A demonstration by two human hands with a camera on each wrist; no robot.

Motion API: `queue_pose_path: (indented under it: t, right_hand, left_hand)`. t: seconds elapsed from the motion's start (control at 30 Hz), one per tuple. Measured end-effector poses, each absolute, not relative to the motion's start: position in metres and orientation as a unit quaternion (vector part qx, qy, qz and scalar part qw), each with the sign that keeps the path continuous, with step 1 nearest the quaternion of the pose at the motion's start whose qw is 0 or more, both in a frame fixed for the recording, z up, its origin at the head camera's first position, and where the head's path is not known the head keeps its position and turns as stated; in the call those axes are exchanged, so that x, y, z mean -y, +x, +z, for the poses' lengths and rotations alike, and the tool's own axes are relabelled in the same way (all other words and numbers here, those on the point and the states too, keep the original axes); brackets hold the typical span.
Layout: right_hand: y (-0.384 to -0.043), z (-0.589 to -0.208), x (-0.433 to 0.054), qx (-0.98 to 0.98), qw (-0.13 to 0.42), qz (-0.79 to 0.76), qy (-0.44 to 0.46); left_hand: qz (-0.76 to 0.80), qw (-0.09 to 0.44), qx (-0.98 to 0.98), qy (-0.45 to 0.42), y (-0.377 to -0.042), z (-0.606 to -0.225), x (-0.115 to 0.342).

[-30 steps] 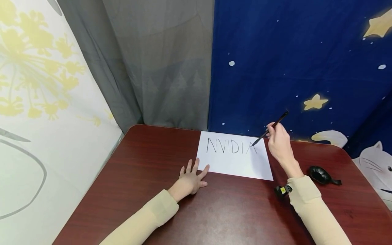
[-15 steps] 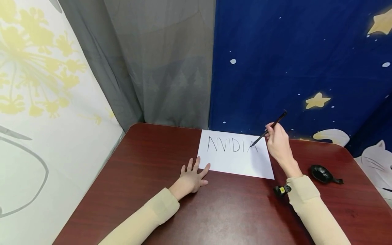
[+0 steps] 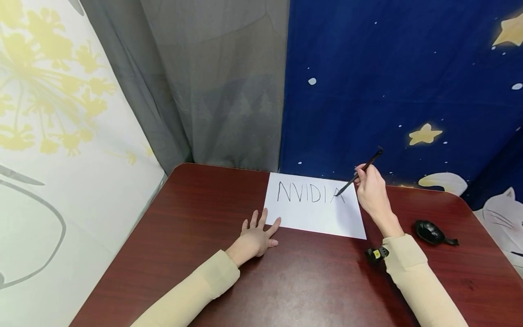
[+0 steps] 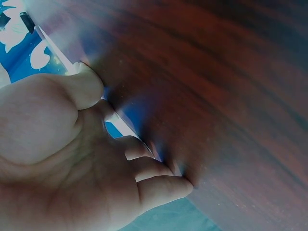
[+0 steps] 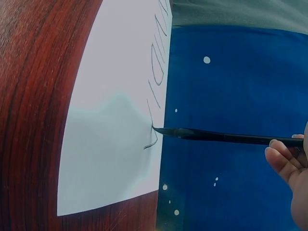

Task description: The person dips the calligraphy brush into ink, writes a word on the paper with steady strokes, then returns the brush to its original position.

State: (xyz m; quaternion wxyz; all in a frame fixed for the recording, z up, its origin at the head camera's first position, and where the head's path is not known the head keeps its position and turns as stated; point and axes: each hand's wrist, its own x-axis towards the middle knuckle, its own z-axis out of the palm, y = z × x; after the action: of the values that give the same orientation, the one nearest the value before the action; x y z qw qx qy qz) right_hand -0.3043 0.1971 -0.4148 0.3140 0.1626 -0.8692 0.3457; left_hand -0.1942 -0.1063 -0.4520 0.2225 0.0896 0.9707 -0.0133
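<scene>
My right hand (image 3: pixel 372 188) pinches a dark-handled writing brush (image 5: pixel 207 135) between fingertips and thumb, its handle slanting up to the right. The brush's black tip touches the white paper (image 3: pixel 310 218) at the letter A, the last of the thin black letters reading NVIDIA. Flat on the table near the paper's front left corner, my left hand (image 3: pixel 255 240) has its fingers spread. A couple of its fingertips reach onto the paper's edge. From the left wrist view, the palm and fingers (image 4: pixel 166 188) appear close up against the wood, and most of the paper is out of sight.
The dark red wooden table (image 3: pixel 196 227) backs onto a grey curtain (image 3: pixel 229 100) and a blue starry curtain (image 3: pixel 351 91). Right of my right forearm lies a glossy black oval object (image 3: pixel 431 231) with a short stub. A small black device (image 3: pixel 376 254) sits at my right wrist.
The brush tip stays at the A, with only a tiny shift along it. Paper and table appear slightly higher and further right as the head view moves. The left hand keeps its place.
</scene>
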Motion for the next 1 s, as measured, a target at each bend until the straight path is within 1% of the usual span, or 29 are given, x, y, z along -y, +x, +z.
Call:
queue_pose_path:
  t: [0.2,0.3,0.47,0.57,0.73,0.87,1.0]
  right_hand:
    - [-0.304,-0.416,-0.199,0.870,0.318,0.340,0.163]
    - [-0.304,-0.416,-0.200,0.869,0.320,0.339,0.166]
    - [-0.304,-0.416,-0.201,0.869,0.321,0.337,0.168]
    - [-0.304,-0.416,-0.202,0.868,0.324,0.335,0.169]
    - [-0.303,-0.417,-0.204,0.870,0.324,0.335,0.162]
    - [-0.302,-0.416,-0.204,0.872,0.322,0.333,0.159]
    - [-0.302,-0.415,-0.204,0.871,0.323,0.334,0.162]
  left_hand:
    - [-0.012,0.215,-0.973,0.089,-0.197,-0.461,0.107]
    - [-0.007,0.219,-0.971,0.095,-0.199,-0.464,0.109]
    - [-0.010,0.228,-0.970,0.090,-0.194,-0.450,0.107]
    - [-0.012,0.221,-0.971,0.086,-0.190,-0.442,0.105]
    - [-0.014,0.220,-0.971,0.087,-0.188,-0.440,0.104]
    - [-0.016,0.230,-0.969,0.088,-0.192,-0.446,0.105]
    - [-0.014,0.227,-0.969,0.091,-0.197,-0.458,0.108]
